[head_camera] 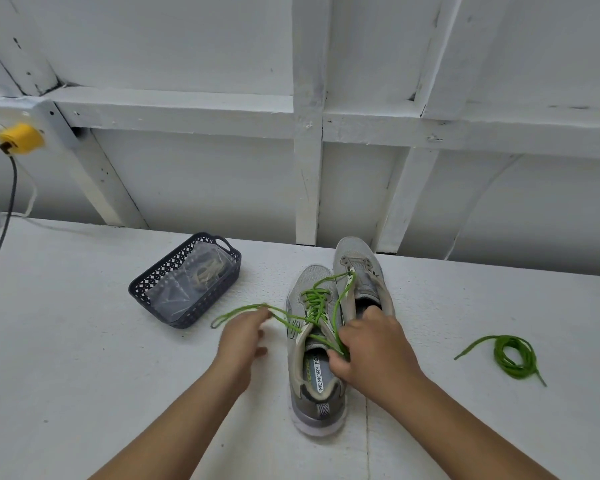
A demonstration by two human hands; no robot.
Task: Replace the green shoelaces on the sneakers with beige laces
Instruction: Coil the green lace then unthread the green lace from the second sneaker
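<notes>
Green laces (317, 303) are looking soft, thin and bendy, easy to pull by a loose end; one is sitting in the near sneaker (314, 362) on the table (84, 375), with the left hand (241, 332) pinching one end and the right hand (369, 348) pinching the other. I am counting two sneakers, two green laces with one coiled lace (510, 355) lying off to the right, and one basket (184, 278) holding what look like beige laces (207, 271) in a clear bag.

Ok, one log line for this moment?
phase: unlacing near sneaker | left hand: pulling green lace | right hand: pinching lace | removed lace: on table
</notes>
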